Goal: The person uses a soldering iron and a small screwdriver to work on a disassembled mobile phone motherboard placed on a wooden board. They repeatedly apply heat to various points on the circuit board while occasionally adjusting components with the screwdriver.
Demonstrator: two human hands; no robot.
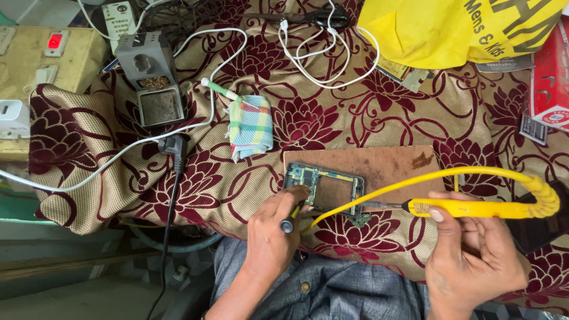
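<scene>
Over the board's near edge, hands pinch a tool (288, 222) and yellow soldering iron (474, 208).

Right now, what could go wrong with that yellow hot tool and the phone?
The right hand holds the yellow soldering iron with its tip at the open phone board; a slip might burn nearby parts. The left hand, holding a small tool, sits close to that tip and could get burnt. The iron's yellow cord arcs over the cloth and might snag.
</scene>
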